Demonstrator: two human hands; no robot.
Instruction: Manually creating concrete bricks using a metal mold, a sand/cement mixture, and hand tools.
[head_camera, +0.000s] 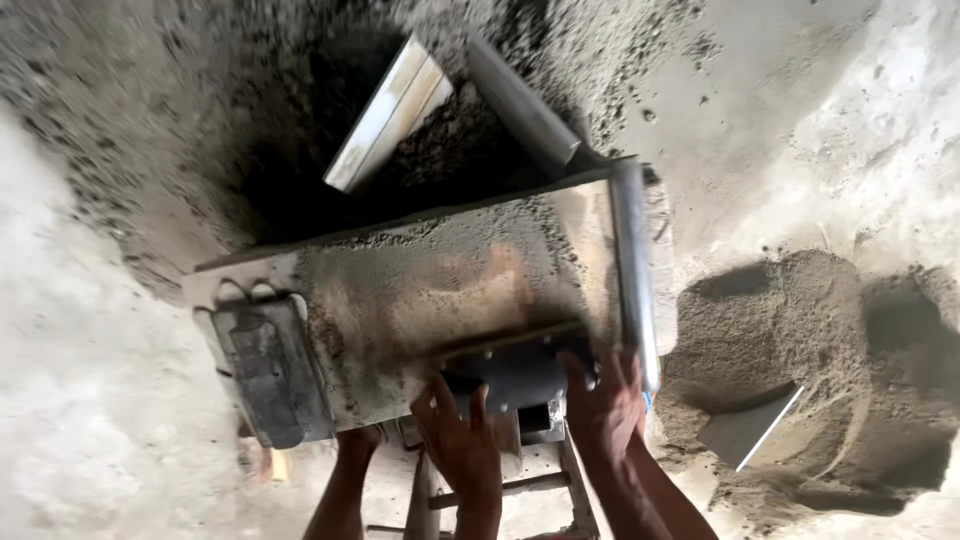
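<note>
A dusty metal-topped work board (430, 290) lies tilted across the view, with sand grains scattered on it. At its near edge sits a dark metal block (512, 378) under a thin wooden strip. My left hand (462, 440) grips the block's near left corner, fingers curled up over it. Gripping the block's right side is my right hand (606, 408), close to a grey metal pipe (634, 270) that runs along the board's right edge. A dark rectangular mould (266, 372) rests on the board's left end.
A dark damp sand heap (250, 110) lies beyond the board, with a pale flat board (390, 112) and a grey pipe (522, 102) stuck in it. A second sand pile (790, 330) at the right holds a flat metal plate (748, 430). A wooden frame (540, 488) stands below. Another limb (345, 485) shows at lower left.
</note>
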